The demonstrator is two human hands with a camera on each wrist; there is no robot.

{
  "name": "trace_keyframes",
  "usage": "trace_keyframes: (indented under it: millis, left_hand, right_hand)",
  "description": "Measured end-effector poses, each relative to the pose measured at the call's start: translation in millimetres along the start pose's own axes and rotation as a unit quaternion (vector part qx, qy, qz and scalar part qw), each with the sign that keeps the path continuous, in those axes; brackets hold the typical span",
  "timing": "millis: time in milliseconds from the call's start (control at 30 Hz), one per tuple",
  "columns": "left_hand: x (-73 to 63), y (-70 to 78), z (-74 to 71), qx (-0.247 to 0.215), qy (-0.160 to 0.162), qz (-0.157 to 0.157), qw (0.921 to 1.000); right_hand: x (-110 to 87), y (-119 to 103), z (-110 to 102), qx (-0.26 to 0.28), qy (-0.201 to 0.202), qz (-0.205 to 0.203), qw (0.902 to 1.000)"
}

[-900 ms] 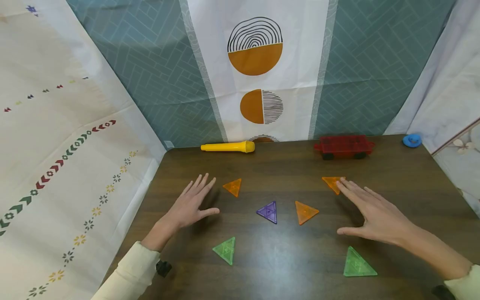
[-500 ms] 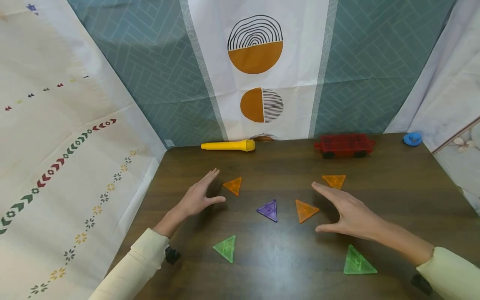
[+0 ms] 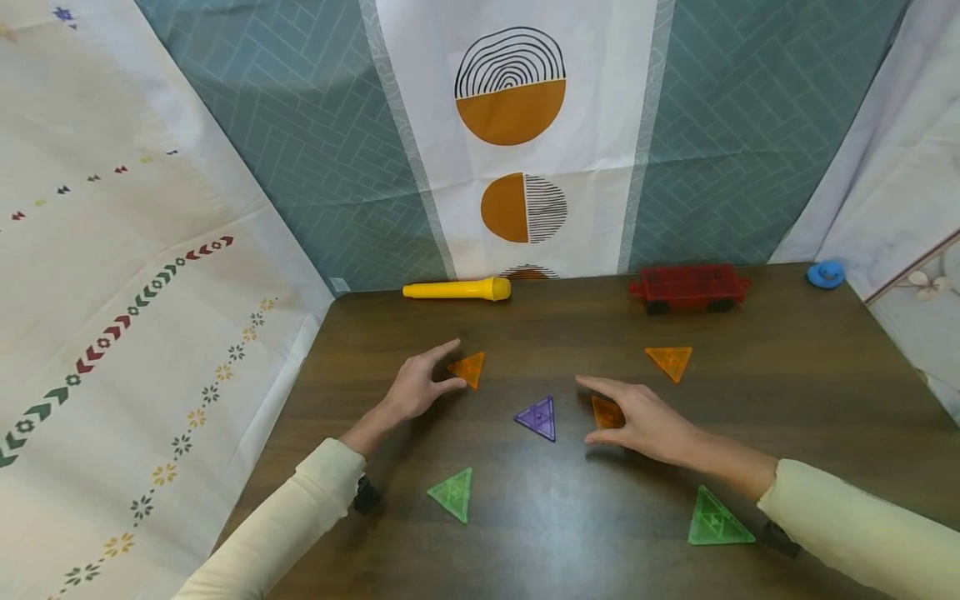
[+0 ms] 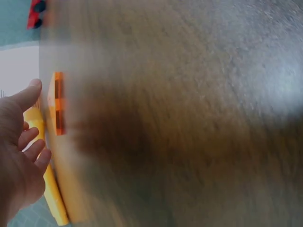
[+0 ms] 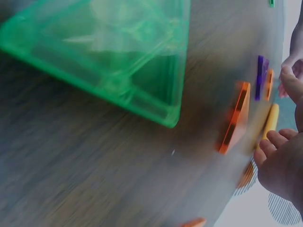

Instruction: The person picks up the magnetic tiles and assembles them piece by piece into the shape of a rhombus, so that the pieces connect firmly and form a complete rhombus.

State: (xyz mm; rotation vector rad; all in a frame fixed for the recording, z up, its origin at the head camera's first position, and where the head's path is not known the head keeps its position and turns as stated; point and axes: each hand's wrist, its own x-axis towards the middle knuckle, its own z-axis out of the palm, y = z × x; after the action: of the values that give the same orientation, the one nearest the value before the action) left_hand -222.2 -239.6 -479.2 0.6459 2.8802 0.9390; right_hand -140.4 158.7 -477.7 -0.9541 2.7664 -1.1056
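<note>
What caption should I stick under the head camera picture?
A person reaches toward two translucent orange plastic triangles on a brown wood-grain table.

1. Between the left hand (image 3: 417,385) and the right hand (image 3: 642,419), a flat purple triangle (image 3: 537,418) lies in the way.
2. The middle orange triangle (image 3: 604,412), partly hidden by the right hand, limits room there.
3. Beyond, bare table (image 3: 543,342) runs between the left orange triangle (image 3: 468,369) and the rear orange triangle (image 3: 671,362).
4. A yellow microphone (image 3: 456,289) and a red wagon (image 3: 690,287) block the far edge, a gap between them.
5. Nearer, bare table separates a left green triangle (image 3: 453,495) from a right green triangle (image 3: 716,521).
</note>
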Motion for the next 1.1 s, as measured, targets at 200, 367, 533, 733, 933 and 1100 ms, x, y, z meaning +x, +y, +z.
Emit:
trace_keyframes:
  millis: [200,367,533,733,933,1100]
  left_hand:
    - [3.9,3.7,12.5,0.019,-0.010,0.001,0.9998]
    - [5.8,5.9,19.4,0.038,-0.007,0.004,0.9992]
    - [5.7,6.1,23.3,0.051,-0.001,0.007,0.9987]
    - [6.8,6.2,23.8,0.054,0.001,0.010,0.9985]
    - [8.7,8.7,20.4,0.052,0.002,0.017,0.9985]
    - [8.3,10.1,17.8,0.046,0.000,0.010,0.9989]
  right_hand:
    - [13.5,-5,15,0.007,-0.007,0.008,0.9999]
    - [16.9,-8,27,-0.001,-0.004,0.013,0.9999]
    - [18.2,-9,40,-0.024,0.007,0.023,0.9994]
    - [22.6,-11,47,-0.045,0.025,0.019,0.9985]
    - [27.5,-10,50,-0.045,0.029,0.009,0.9985]
    - [28.9,-10,50,-0.051,0.021,0.008,0.9984]
